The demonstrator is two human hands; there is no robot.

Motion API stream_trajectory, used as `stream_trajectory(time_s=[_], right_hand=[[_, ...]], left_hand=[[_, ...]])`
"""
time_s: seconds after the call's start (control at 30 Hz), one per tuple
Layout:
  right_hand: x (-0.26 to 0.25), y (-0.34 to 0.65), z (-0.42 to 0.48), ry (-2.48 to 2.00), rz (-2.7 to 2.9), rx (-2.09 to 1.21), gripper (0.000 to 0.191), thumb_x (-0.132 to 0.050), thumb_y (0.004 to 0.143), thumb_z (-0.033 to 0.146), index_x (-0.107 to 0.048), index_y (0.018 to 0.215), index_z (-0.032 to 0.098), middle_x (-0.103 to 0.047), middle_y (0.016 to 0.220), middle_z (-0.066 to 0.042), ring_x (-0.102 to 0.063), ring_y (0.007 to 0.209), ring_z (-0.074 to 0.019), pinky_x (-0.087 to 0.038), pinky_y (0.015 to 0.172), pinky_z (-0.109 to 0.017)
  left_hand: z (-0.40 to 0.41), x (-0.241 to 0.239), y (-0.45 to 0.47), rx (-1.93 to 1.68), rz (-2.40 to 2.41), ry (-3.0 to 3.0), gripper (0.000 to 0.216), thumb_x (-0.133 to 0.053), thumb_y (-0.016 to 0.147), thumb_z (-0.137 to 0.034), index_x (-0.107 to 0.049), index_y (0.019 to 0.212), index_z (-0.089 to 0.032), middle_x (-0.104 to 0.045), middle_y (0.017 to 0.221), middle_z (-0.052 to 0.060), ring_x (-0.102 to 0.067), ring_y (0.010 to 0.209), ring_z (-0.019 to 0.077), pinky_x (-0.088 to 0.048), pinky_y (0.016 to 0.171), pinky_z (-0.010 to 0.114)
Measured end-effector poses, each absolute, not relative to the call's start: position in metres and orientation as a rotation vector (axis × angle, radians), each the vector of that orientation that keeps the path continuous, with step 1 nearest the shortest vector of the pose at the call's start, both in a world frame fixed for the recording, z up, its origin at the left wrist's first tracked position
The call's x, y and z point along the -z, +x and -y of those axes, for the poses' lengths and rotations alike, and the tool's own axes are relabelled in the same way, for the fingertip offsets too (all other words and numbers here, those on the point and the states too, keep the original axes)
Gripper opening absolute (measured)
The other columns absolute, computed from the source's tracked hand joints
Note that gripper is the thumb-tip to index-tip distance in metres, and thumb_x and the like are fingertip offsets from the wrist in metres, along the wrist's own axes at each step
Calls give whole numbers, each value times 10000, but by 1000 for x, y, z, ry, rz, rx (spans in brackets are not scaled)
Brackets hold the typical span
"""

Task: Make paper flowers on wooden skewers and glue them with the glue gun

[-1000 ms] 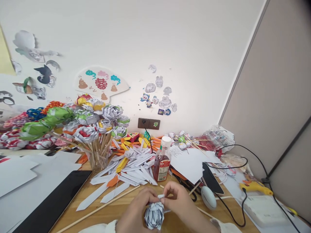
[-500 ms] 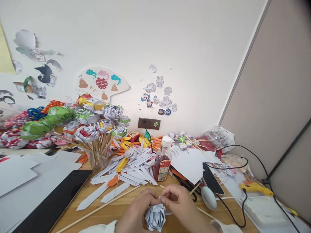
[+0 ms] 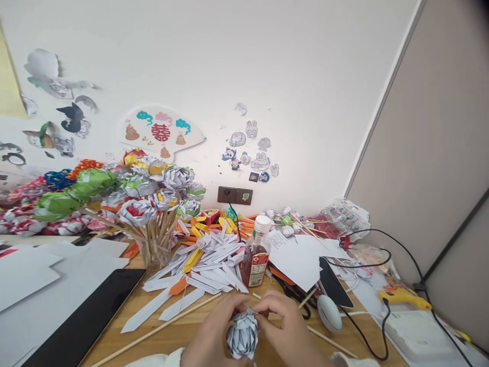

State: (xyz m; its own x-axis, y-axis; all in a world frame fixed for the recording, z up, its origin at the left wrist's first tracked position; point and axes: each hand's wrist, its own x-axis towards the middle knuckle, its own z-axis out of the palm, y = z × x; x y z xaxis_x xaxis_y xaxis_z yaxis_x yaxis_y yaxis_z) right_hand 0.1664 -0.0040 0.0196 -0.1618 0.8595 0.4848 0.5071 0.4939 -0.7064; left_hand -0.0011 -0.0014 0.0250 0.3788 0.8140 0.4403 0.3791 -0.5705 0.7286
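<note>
At the bottom middle, my left hand (image 3: 214,331) and my right hand (image 3: 284,326) are closed together round a folded paper flower (image 3: 242,334) of white printed paper. Left fingers wrap its left side. Right fingertips pinch its top edge. Just beyond the hands lie a pile of folded white, yellow and orange paper strips (image 3: 206,265) and a long wooden stick (image 3: 164,326) on the wooden table (image 3: 191,329).
A clear vase of paper flowers on sticks (image 3: 153,204) stands at left behind a black tablet (image 3: 84,316). A capped bottle of red-brown liquid (image 3: 255,257), a phone (image 3: 333,286), a white mouse (image 3: 328,312), a yellow glue gun (image 3: 403,298) and cables lie to the right.
My hands and the paper flower have shifted slightly; the right fingers have come down closer over the flower's top.
</note>
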Motion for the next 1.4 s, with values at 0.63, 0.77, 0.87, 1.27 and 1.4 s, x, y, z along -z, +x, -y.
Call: stream_trajectory(time_s=[0.63,0.77,0.87,1.27,1.4], right_hand=[[-19,164,8,-976,1720,-673,183,-540,842,322,-682,857,207,-622,911,-82,-586,880,-201,-460,793,-325],[-26,163,12,-938,1868,-478,168,-492,838,180,-651,882,211,-607,884,-68,-571,858,-187,-452,776,-321],[-26,163,13,-907,1917,-439,182,-498,811,142,-642,893,218,-609,884,-63,-568,857,-185,-450,776,-319],[-25,165,13,-968,1876,-496,249,-547,737,120,-653,931,236,-650,933,-58,-569,929,-210,-416,868,-349],[-23,168,6,-1098,1617,-768,229,-594,762,293,-654,970,218,-638,1016,-80,-572,953,-226,-441,845,-350]], left_hand=[[-3,-27,-5,-1032,-1121,2166,524,-637,478,-21,-598,967,-208,-689,971,45,-628,918,235,-488,825,305],[-3,-29,-4,-934,-1147,2205,469,-639,491,-67,-590,935,-209,-708,912,37,-652,842,228,-507,778,299],[-1,-32,-5,-944,-1131,2219,406,-608,505,-74,-570,881,-222,-706,848,11,-658,767,202,-515,702,263],[-1,-30,-8,-1065,-1135,2205,344,-601,519,-77,-542,825,-221,-657,742,-26,-627,668,172,-491,619,241],[1,-28,-6,-1186,-1093,2128,412,-613,547,-91,-544,920,-252,-681,882,-10,-633,796,197,-496,706,265]])
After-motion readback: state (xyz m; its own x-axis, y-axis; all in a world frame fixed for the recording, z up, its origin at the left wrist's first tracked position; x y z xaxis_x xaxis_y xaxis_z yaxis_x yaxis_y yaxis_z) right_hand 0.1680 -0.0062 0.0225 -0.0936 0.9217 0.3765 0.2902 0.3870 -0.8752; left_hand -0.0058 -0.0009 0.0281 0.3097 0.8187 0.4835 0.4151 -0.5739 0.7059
